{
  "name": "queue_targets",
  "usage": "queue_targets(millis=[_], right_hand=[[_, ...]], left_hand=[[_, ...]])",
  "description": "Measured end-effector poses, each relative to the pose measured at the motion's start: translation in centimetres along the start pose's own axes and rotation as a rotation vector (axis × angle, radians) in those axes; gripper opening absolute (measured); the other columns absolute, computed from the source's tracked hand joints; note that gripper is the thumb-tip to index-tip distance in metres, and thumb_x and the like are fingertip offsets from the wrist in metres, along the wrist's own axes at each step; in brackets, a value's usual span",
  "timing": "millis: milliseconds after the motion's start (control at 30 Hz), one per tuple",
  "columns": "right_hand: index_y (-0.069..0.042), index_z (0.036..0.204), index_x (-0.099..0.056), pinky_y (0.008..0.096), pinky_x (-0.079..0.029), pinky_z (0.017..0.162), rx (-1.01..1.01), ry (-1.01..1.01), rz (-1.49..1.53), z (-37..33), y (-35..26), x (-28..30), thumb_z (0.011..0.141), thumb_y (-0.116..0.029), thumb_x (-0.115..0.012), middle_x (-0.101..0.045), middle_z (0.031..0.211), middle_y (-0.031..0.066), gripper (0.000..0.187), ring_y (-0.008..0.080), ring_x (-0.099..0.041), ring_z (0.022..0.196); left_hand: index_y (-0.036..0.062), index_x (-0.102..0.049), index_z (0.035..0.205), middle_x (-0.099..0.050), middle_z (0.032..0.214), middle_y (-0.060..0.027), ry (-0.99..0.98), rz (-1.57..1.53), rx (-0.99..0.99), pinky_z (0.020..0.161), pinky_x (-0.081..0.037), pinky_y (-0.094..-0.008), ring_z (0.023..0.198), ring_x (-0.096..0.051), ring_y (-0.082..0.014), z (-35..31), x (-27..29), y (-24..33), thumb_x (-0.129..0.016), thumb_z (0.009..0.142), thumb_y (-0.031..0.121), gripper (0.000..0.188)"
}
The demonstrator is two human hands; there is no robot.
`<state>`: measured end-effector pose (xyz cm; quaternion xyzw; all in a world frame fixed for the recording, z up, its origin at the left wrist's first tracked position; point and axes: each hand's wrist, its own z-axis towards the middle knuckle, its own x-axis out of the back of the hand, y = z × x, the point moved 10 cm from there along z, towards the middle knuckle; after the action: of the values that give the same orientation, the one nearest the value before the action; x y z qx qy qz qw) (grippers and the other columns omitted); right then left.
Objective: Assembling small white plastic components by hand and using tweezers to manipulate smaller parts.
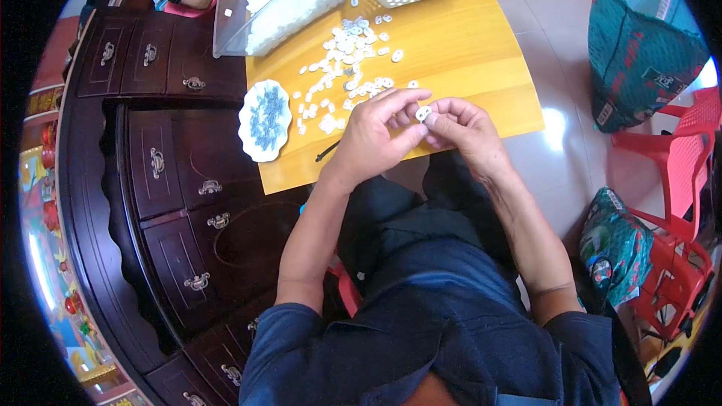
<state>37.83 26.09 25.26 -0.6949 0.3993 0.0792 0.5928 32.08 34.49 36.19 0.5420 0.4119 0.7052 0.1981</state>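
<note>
Both hands met at the tabletop's (481, 83) near edge, left hand (374, 137) and right hand (468, 129) pinching one white piece (423, 113) between fingertips; loose pile (347, 68) lay at eleven o'clock, nearer the left.

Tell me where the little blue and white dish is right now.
In the head view, the blue and white dish sits at the yellow table's left edge, left of the scattered white pieces and the left hand.
</note>
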Motion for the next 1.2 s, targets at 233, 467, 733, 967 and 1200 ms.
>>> queue_targets(millis=[233, 467, 733, 967, 1200], right_hand=[[-0.005, 0.103, -0.066, 0.0201, -0.05, 0.068, 0.029, 0.013, 0.067, -0.1, -0.3, -0.2, 0.097, -0.019, -0.068, -0.07, 0.09, 0.0017, 0.016, 0.0067, -0.062, 0.073], [-0.004, 0.111, -0.069, 0.0263, -0.055, 0.076, -0.062, -0.074, 0.139, -0.1, 0.4, -0.4, 0.103, -0.03, -0.059, -0.073, 0.097, 0.0053, 0.029, 0.0107, -0.069, 0.085], [-0.003, 0.11, -0.071, 0.0273, -0.055, 0.078, -0.057, -0.118, 0.14, -0.1, 1.0, -0.4, 0.101, -0.029, -0.062, -0.074, 0.1, 0.0069, 0.029, 0.0132, -0.069, 0.089], [-0.004, 0.095, -0.073, 0.0233, -0.049, 0.071, 0.025, -0.078, 0.038, -0.3, 0.1, -0.9, 0.1, -0.029, -0.064, -0.067, 0.083, 0.0002, 0.027, 0.0074, -0.058, 0.076], [-0.004, 0.103, -0.073, 0.0245, -0.051, 0.075, 0.086, -0.053, -0.024, -0.3, 0.0, -0.6, 0.1, -0.026, -0.064, -0.071, 0.089, 0.0009, 0.024, 0.0078, -0.062, 0.079]], left_hand=[[0.0042, -0.069, 0.108, -0.069, 0.097, -0.0125, 0.13, 0.412, -0.206, 0.077, -0.055, -0.0399, 0.091, -0.068, -0.0315, -0.4, -0.6, 2.2, -0.081, 0.075, 0.018, 0.037], [0.0023, -0.07, 0.107, -0.071, 0.098, -0.013, 0.083, 0.253, -0.107, 0.076, -0.055, -0.0374, 0.088, -0.069, -0.0308, -0.5, -0.3, 1.2, -0.079, 0.077, 0.014, 0.033], [0.0019, -0.069, 0.11, -0.071, 0.1, -0.0137, 0.058, 0.297, -0.255, 0.078, -0.056, -0.0373, 0.09, -0.069, -0.0312, -1.0, -0.2, 2.7, -0.077, 0.079, 0.012, 0.033], [0.0023, -0.069, 0.111, -0.071, 0.101, -0.0134, 0.061, 0.352, -0.312, 0.079, -0.056, -0.038, 0.093, -0.069, -0.0313, -1.2, 0.1, 3.5, -0.076, 0.079, 0.011, 0.034], [-0.0002, -0.07, 0.112, -0.072, 0.104, -0.0174, 0.055, 0.348, -0.264, 0.082, -0.057, -0.0376, 0.094, -0.071, -0.0318, -1.1, -0.1, 2.7, -0.079, 0.078, 0.008, 0.036]])
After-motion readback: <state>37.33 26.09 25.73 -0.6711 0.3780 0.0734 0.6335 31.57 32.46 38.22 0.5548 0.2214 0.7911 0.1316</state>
